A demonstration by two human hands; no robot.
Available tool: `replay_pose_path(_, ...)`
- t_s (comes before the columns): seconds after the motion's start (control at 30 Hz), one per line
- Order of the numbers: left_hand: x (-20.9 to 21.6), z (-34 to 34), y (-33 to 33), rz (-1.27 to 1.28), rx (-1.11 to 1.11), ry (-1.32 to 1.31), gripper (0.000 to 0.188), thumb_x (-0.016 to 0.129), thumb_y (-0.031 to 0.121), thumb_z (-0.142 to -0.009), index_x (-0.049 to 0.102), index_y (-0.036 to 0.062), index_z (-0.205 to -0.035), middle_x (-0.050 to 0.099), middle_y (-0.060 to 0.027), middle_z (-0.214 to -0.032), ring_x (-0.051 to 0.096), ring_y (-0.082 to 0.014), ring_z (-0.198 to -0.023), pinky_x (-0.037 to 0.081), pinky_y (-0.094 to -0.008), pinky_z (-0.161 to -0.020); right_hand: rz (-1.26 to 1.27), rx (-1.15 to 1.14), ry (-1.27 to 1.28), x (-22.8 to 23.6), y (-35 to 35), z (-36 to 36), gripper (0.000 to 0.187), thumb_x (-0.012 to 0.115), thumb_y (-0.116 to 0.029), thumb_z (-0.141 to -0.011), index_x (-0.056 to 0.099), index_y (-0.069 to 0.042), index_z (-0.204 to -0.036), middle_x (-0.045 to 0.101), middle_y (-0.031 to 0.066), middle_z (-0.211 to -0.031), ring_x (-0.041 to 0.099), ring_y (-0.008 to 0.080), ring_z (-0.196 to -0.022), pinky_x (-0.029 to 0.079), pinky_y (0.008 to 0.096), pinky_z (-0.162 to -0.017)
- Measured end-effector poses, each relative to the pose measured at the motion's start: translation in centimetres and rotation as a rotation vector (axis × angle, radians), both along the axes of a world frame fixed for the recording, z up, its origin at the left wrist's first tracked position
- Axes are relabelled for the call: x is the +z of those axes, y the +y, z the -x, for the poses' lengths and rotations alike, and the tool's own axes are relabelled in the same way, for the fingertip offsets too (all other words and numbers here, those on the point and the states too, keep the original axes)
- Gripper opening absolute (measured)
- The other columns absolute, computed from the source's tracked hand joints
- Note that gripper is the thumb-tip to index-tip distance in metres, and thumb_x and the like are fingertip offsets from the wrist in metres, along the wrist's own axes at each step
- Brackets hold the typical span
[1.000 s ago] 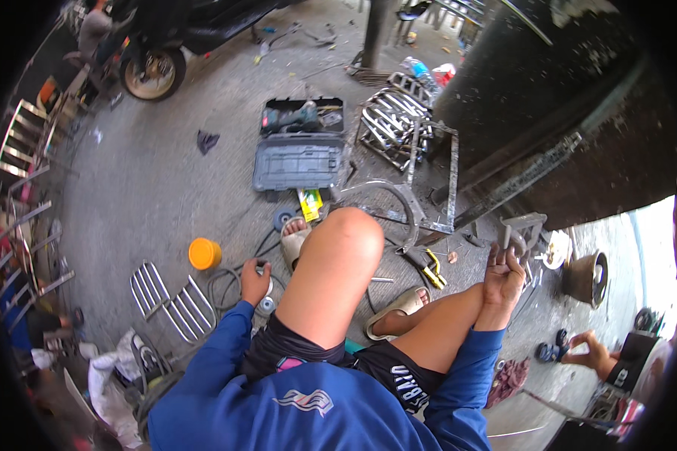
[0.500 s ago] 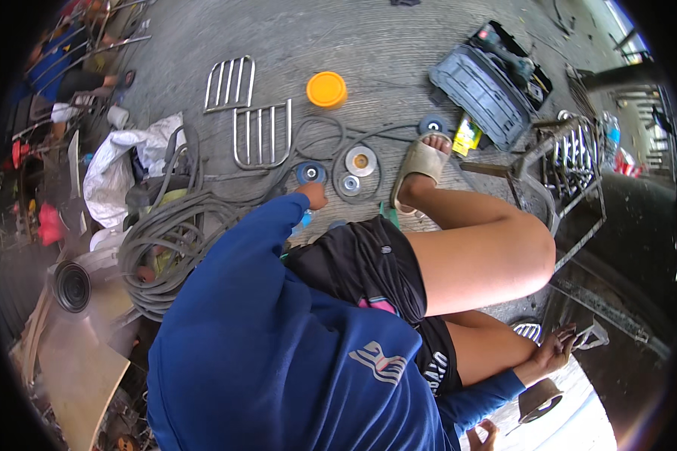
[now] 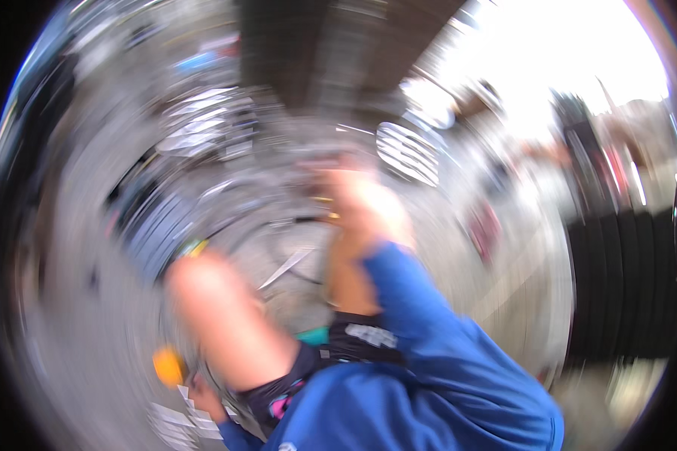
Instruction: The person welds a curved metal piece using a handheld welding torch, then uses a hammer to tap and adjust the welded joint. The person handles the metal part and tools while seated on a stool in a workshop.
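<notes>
Motion smears most of the head view. My right hand (image 3: 359,199), at the end of a stretched-out blue sleeve, is out in front near the middle. Its fingers are too blurred to read, and whether it holds anything is hidden in the smear. Low on the left is my left hand (image 3: 207,398), beside my bare knee. A yellow-orange round tub (image 3: 169,366) stands close to it, and a shiny metal bar rack (image 3: 174,422) lies just below. The left fingers are smeared too; something dark shows near them.
A grey tool case (image 3: 158,229) lies on the floor at left. Metal bar racks (image 3: 408,154) are ahead, with a stack (image 3: 207,124) farther left. A dark cable (image 3: 237,222) curves across the floor. A broad dark beam (image 3: 293,52) stands beyond; a black ribbed object (image 3: 620,289) is at right.
The whole view has swung round to the right. My left hand has left the blue disc's side and is beside the yellow-orange tub; my right arm now reaches forward.
</notes>
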State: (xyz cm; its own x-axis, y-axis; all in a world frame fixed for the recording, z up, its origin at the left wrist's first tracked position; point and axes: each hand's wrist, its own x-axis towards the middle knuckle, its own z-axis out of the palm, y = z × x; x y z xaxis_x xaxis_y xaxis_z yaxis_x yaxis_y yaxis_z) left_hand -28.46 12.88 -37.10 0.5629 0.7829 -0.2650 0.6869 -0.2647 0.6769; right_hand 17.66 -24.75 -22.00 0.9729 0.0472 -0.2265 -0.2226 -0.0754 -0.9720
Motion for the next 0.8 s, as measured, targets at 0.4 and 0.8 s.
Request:
replay_pose_path(0.4,32.8,-41.8,-23.1,-0.891,-1.143,-1.076,0.036,0.063,0.038,-0.105,0.069,0.0017,-0.106,0.068,-0.0157,-0.101,0.064,-0.0333,-0.092,0.051,-0.0438,-0.084,0.016,-0.025,-0.707,7.8,0.7,2.4,0.078,0.077,-0.011,-0.066,0.044,-0.019,-0.136,0.068,0.0187,-0.088,0.068,0.0452,-0.089,0.051,0.0562,-0.071)
replay_pose_path(0.8,37.0,-45.4,-38.1,-0.698,-1.391,-0.307,0.066,0.048,0.054,-0.107,0.056,-0.0026,-0.142,0.066,-0.0281,-0.129,0.064,-0.0395,-0.113,0.05,-0.0481,-0.098,0.053,-0.204,-0.74,11.6,-11.1,3.5,0.081,0.075,-0.027,-0.08,0.03,-0.023,-0.147,0.068,0.019,-0.087,0.068,0.0484,-0.084,0.053,0.0578,-0.076)
